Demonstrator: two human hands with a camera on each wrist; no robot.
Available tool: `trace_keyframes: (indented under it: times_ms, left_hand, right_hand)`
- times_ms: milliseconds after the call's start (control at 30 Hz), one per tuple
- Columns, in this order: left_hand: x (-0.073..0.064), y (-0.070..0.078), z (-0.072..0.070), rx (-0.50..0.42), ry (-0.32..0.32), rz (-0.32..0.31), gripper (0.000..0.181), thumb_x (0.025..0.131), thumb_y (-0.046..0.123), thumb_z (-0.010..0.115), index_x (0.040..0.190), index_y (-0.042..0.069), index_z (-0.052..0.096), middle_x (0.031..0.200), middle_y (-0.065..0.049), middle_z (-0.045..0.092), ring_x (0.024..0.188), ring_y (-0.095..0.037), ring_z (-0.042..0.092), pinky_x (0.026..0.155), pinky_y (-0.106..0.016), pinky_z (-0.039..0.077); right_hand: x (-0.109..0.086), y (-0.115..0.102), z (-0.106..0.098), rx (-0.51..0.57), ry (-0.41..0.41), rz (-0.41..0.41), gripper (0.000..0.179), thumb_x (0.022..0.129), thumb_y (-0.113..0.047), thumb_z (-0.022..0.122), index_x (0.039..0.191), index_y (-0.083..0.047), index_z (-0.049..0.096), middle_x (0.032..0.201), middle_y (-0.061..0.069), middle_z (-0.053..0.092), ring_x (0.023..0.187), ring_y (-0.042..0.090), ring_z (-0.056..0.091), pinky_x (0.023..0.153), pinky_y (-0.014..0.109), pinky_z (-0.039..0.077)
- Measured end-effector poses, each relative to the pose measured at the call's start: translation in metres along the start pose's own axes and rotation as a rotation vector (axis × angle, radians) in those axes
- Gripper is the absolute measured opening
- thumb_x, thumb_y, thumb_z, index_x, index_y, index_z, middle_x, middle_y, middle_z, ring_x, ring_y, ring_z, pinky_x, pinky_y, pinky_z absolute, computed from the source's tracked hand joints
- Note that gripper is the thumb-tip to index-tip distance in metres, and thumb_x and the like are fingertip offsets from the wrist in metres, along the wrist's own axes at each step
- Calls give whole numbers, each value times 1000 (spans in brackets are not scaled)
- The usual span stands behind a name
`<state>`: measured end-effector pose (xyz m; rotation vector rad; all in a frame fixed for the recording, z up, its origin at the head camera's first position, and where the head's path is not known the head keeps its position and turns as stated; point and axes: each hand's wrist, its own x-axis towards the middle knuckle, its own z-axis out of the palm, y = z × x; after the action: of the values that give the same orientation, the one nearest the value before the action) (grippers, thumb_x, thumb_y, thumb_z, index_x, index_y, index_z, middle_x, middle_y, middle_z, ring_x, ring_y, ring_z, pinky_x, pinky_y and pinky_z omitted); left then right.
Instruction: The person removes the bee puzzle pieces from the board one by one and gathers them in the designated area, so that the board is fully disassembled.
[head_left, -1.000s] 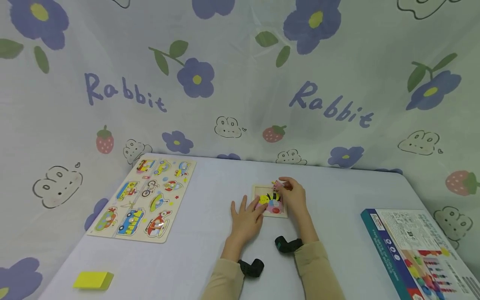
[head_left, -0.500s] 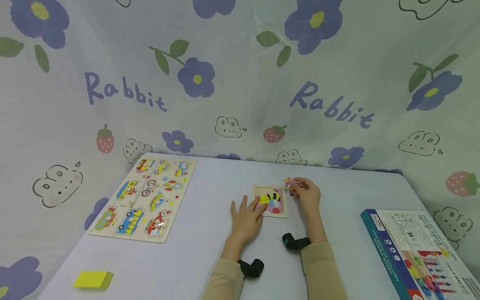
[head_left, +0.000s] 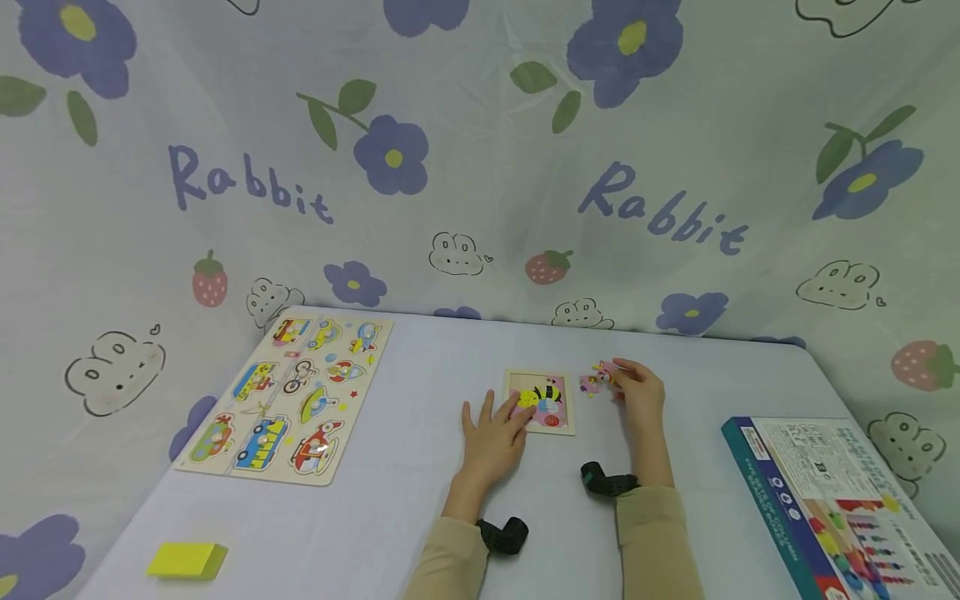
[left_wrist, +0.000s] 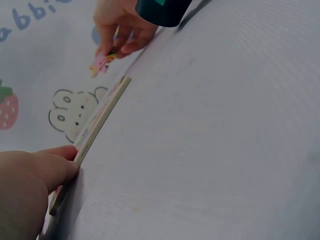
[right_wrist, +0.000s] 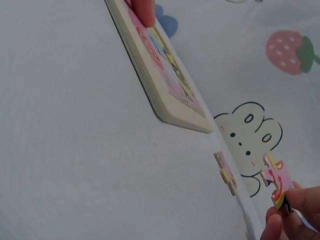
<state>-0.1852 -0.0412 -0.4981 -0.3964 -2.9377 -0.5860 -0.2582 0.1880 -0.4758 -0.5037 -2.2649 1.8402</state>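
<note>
My left hand [head_left: 492,437] rests, fingers spread, on the lower left part of a small wooden-framed jigsaw puzzle [head_left: 556,431] with a yellow-and-black bee picture. Its upper left part shows bare wood. In the left wrist view, the fingers touch the edge of the puzzle frame [left_wrist: 104,114]. To the right of the frame, my right hand [head_left: 641,390] pinches a pink and yellow jigsaw piece [right_wrist: 279,181] between thumb and fingers, above the table. Another jigsaw piece [head_left: 588,384] lies flat on the table close by. Something reddish shows under the right hand, too small to make out.
A large wooden vehicle puzzle board [head_left: 333,467] lies at the left. A yellow block [head_left: 186,561] sits at the front left. At the right lies a colourful box [head_left: 817,467]. A patterned curtain [head_left: 480,167] hangs behind the table.
My right hand has moved right, from over the puzzle's upper right corner to beside the frame, carrying the jigsaw piece with it. The left hand has stayed in place.
</note>
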Motion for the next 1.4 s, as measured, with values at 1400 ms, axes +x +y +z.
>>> trace_keyframes:
  times_ms: [1400]
  left_hand:
    - [0,1,-1,9,-10,-7,35,95,30,46,129,31,55,145,2,39,138,-35,20,104,-64,5]
  right_hand:
    - [0,1,-6,-202,49,-10,31,86,-2,55,116,3,61,98,13,52,63,6,51,53,12,41]
